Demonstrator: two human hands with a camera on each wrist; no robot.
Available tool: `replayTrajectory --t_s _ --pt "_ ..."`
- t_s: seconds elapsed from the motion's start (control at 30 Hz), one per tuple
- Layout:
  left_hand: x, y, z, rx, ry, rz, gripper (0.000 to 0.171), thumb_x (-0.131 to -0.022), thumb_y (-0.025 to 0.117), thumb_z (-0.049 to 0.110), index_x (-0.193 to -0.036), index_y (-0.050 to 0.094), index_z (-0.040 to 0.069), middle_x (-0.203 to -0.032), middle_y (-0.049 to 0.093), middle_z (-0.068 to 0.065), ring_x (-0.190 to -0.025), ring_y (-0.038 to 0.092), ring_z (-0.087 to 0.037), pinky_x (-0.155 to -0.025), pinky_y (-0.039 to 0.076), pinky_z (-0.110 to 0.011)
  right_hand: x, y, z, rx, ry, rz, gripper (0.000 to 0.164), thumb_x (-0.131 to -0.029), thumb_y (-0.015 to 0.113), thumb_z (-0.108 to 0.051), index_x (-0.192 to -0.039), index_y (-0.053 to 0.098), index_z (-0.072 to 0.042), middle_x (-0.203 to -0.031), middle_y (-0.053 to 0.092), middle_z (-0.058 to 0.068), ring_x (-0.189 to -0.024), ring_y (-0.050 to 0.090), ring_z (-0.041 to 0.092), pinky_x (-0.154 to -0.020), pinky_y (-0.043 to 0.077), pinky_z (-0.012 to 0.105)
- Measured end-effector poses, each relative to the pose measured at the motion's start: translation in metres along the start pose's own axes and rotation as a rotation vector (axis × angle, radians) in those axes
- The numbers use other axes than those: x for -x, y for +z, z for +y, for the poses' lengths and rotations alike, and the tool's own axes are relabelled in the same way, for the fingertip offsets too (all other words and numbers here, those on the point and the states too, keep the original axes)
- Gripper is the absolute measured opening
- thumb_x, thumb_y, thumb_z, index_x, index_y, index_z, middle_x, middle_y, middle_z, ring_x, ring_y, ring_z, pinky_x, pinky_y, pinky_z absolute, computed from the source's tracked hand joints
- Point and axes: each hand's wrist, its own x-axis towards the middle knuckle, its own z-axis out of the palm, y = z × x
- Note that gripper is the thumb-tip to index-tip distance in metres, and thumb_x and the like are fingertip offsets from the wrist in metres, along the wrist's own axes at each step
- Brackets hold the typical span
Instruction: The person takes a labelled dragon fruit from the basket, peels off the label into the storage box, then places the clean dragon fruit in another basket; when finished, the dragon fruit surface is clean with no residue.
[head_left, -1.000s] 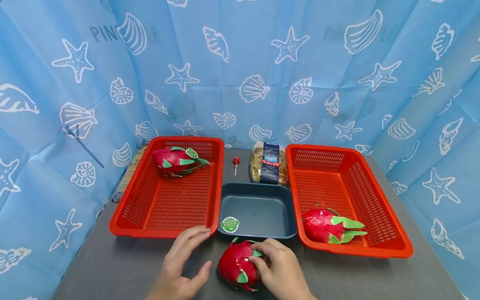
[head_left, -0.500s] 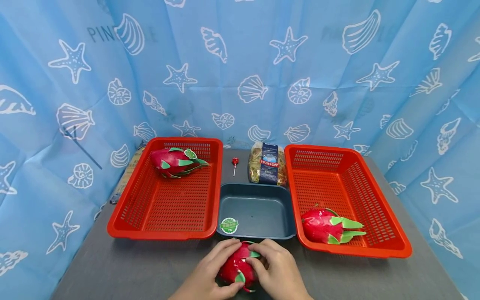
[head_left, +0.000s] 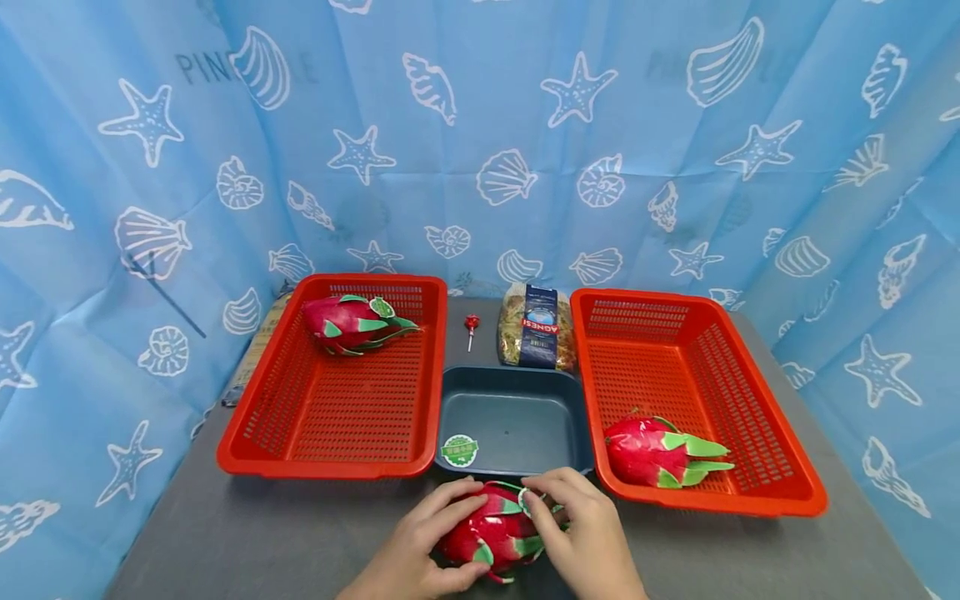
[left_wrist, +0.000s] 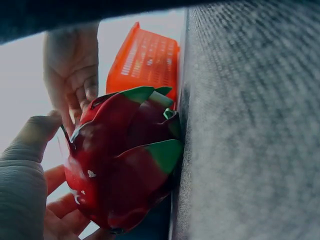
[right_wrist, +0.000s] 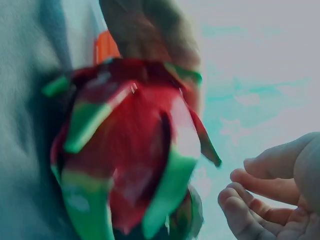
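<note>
Looks like the steadying step: left hand (head_left: pixel 426 542) grips the dragon fruit (head_left: pixel 491 527) toward the near edge of the tabletop (head_left: pixel 315 533), right hand (head_left: pixel 588 533) loose beside it, so a two-handed lift probably needs that one closing in

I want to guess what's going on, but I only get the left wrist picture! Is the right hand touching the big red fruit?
Observer: No, the right wrist view shows a gap between the right hand and the dragon fruit.
Operator: Are there more fruits like it?
Observer: Yes, the head view shows a second dragon fruit in the left red basket and a third dragon fruit in the right red basket.
Operator: Any sweets?
Observer: Yes, a red lollipop lies beyond the dark blue tray.
</note>
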Motion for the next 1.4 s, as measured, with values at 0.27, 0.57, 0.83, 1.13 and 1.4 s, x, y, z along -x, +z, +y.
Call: replayTrajectory --t_s 0.27,0.57,0.83,1.13,1.4 --pt "0.001 -0.001 -0.001 0.027 -0.074 -0.032 0.060 -0.091 0.077 0.045 -0.145 0.057 0.028 -0.148 0.050 0.005 -0.132 0.050 -0.022 -0.090 0.057 -0.032 0.001 -0.004 0.015 0.104 0.138 -0.052 0.009 -0.090 0.079 -0.010 -0.098 0.081 -0.013 -0.084 0.063 -0.012 -0.068 0.051 0.004 -0.060 0.048 0.023" --pt "0.000 -0.002 0.000 0.073 -0.137 -0.066 0.058 -0.091 0.076 0.047 -0.144 0.057 0.030 -0.148 0.050 0.006 -0.133 0.049 -0.022 -0.090 0.056 -0.031 0.000 0.006 0.035 0.145 0.289 -0.202 0.016 -0.097 0.071 -0.023 -0.099 0.080 -0.010 -0.074 0.053 -0.006 -0.065 0.045 0.011 -0.057 0.039 0.026" --pt "0.001 -0.003 -0.002 0.062 -0.114 -0.053 0.060 -0.090 0.078 0.046 -0.144 0.057 0.031 -0.147 0.050 0.007 -0.130 0.051 -0.021 -0.088 0.057 -0.030 0.004 0.015 0.035 -0.008 0.266 0.049 0.006 -0.086 0.083 -0.010 -0.085 0.078 -0.015 -0.073 0.050 -0.007 -0.061 0.047 0.006 -0.056 0.041 0.022" --pt "0.001 -0.003 -0.005 -0.045 -0.008 -0.044 0.067 -0.085 0.086 0.029 -0.145 0.055 0.027 -0.147 0.050 0.004 -0.126 0.054 -0.019 -0.088 0.057 -0.031 0.004 0.009 0.018 -0.046 0.044 0.276 0.022 -0.078 0.085 0.002 -0.078 0.076 -0.018 -0.073 0.051 -0.014 -0.056 0.045 0.004 -0.050 0.039 0.017" --pt "0.002 -0.003 -0.006 -0.081 0.033 -0.045 0.074 -0.080 0.088 0.019 -0.145 0.055 0.024 -0.149 0.050 0.003 -0.127 0.054 -0.018 -0.091 0.056 -0.034 -0.019 -0.002 0.009 -0.163 0.089 0.147 0.016 -0.086 0.082 -0.004 -0.088 0.077 -0.018 -0.085 0.066 -0.009 -0.056 0.055 0.007 -0.052 0.048 0.023"
